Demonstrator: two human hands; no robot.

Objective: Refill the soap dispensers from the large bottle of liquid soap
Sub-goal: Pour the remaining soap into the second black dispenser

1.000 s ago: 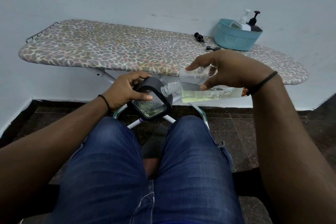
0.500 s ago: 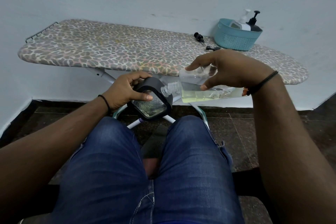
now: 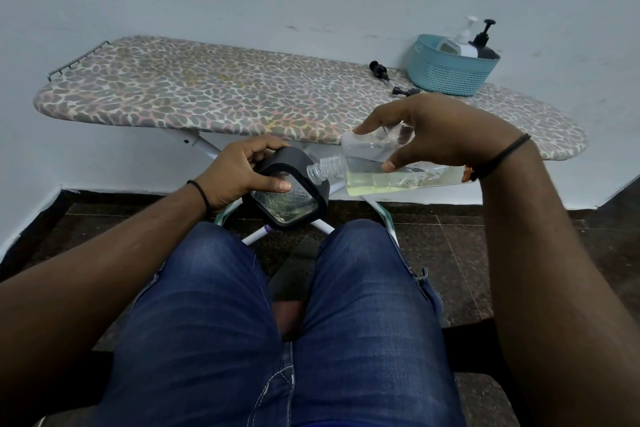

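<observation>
Bottle (image 3: pixel 388 177) lay nearly horizontal in the air over the knees, in front of the board (image 3: pixel 242 97), w/ yellow-green soap pooled along its lower side. Cap off; threaded neck pointed left, just at the top edge of the dispenser (image 3: pixel 287 194). R hand (image 3: pixel 433 135) clamped on the bottle from above, thumb on the near side, index stretched fwd over the shoulder. Dispenser, black frame w/ clear textured face, tilted toward the camera; L hand (image 3: pixel 235 173) gripped it, thumb pressed flat across the clear face, fingers curled round the back. Whether soap was flowing: can't tell. Both wrists wore black bands. On the board's far right sat a teal basket (image 3: pixel 450 76) holding a white pump bottle (image 3: pixel 460 42) & a black pump bottle (image 3: pixel 485 42). Two black pump heads (image 3: pixel 379 69) lay on the board just left of the basket. Jeans (image 3: pixel 277 322) filled the foreground.
</observation>
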